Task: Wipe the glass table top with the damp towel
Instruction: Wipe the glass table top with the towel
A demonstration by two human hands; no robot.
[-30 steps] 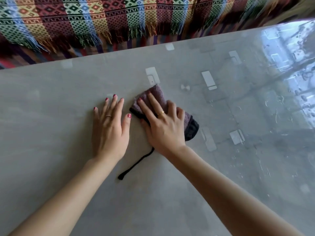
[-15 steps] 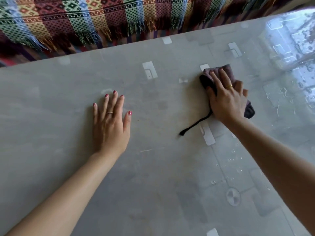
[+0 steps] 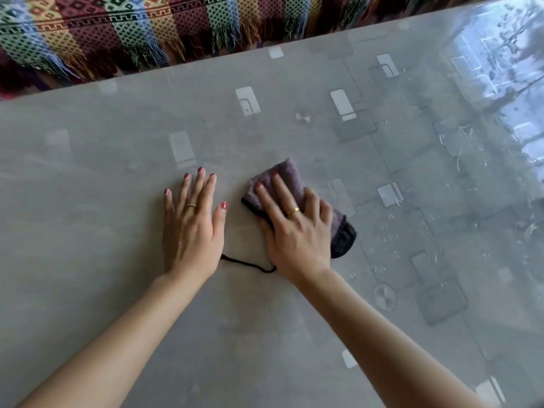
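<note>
The folded damp towel (image 3: 290, 198) lies flat on the glass table top (image 3: 88, 231), roughly in the middle of its width, and everything else is easiest placed from it. The right hand (image 3: 294, 228) lies on top of the towel with its fingers stretched out and spread, pressing rather than clutching; that flat palm looks meant to keep the whole pad of cloth against the glass so it wipes evenly. A dark hem shows at the towel's near-right corner, and a thin black cord (image 3: 250, 265) trails from under the wrist toward the other hand.

Just to the left of the towel, apart from it, the left hand (image 3: 191, 228) rests palm-down on bare glass, fingers straight and holding nothing. I'd say it is there as a prop, taking the person's weight while they lean in.

To the right of the towel the glass carries beads and streaks of water (image 3: 459, 154), which suggests that side is freshly wet. Beyond the towel, past the far edge of the table, hangs a striped woven throw with a fringe (image 3: 147, 33).
</note>
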